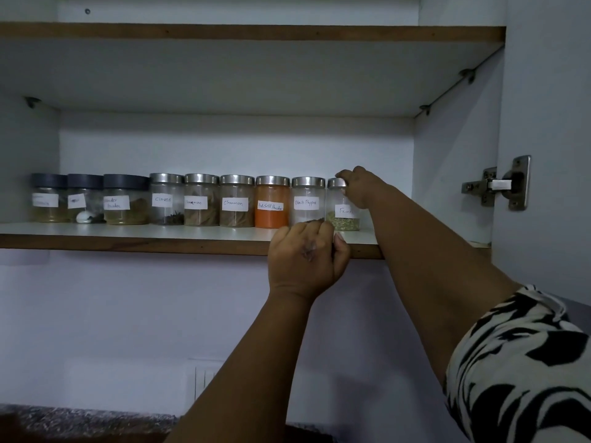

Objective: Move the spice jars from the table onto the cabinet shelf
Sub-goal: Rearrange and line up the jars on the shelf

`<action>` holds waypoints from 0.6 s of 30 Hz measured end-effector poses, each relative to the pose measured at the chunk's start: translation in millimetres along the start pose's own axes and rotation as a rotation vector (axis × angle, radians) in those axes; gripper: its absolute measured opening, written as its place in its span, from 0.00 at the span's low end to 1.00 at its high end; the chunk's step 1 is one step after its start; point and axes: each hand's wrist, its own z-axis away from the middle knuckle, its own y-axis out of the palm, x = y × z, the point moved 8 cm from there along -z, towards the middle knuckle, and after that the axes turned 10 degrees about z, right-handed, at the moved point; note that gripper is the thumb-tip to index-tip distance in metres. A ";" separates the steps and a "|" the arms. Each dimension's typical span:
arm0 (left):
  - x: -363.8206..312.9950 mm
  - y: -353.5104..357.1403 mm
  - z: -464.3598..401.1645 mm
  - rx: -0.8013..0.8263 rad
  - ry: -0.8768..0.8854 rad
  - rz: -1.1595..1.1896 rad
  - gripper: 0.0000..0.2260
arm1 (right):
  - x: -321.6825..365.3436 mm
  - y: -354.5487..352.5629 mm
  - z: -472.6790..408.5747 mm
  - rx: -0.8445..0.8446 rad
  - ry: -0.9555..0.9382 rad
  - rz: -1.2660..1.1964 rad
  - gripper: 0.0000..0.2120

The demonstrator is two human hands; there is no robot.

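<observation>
Nine jars (236,204) in row on cabinet shelf (128,243), white wall (224,148) behind.

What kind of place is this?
Most likely a home kitchen: labelled spice jars lined up on a cabinet shelf, a door hinge at right, and a speckled stone counter below.

A metal door hinge (499,183) was fixed to the right inner wall of the cabinet, and small shelf-support pegs (425,108) sat under the upper shelf (256,33), whose front edge showed bare brown wood. Below the cabinet ran a pale wall (112,314) with a white switch plate (204,377) low on it. A speckled granite counter (80,418) lay at the bottom left.
</observation>
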 end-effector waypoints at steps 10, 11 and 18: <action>1.2 0.2 1.7 0.007 0.010 0.022 0.12 | -3.6 1.2 9.2 0.034 0.114 -0.117 0.29; 1.1 0.3 1.6 0.007 0.009 0.023 0.13 | -4.1 1.1 9.3 0.038 0.098 -0.106 0.28; -0.2 -1.3 1.8 -0.015 0.024 0.025 0.12 | -11.6 -2.3 8.8 0.034 0.087 -0.122 0.22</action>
